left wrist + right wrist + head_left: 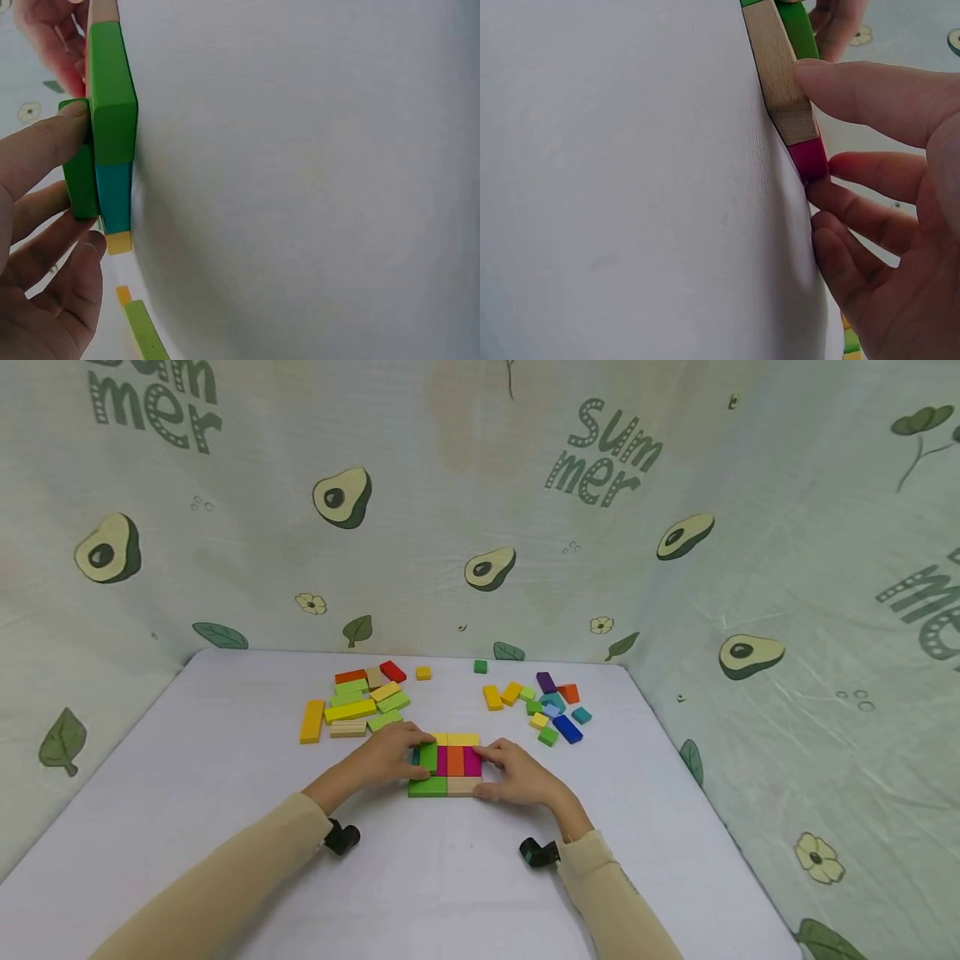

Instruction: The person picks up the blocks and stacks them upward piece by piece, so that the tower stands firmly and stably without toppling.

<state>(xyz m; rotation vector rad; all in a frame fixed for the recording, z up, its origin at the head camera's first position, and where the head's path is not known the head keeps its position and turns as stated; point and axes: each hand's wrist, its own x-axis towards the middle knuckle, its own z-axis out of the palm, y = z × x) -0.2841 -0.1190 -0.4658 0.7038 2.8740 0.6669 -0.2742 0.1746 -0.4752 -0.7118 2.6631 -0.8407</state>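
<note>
Wooden blocks lie fitted together in a flat rectangle mid-table: yellow blocks [462, 739] along the back, magenta [472, 762] and orange [455, 762] ones between, a light green block [427, 787] and a plain wood block [463, 787] in front. My left hand [392, 753] pinches a green block [427, 757] by its ends, over the left side of the rectangle. Under it a teal block [114, 196] shows in the left wrist view. My right hand [519, 774] is at the right edge, its thumb touching the plain wood block [776, 60] and a fingertip against the magenta block [808, 159].
Loose green, yellow, red and wood blocks [350, 710] lie behind my left hand. More small blocks, including a blue one [567, 729], lie at the back right. A single yellow block [423, 673] and a green cube [480, 667] sit near the table's back edge.
</note>
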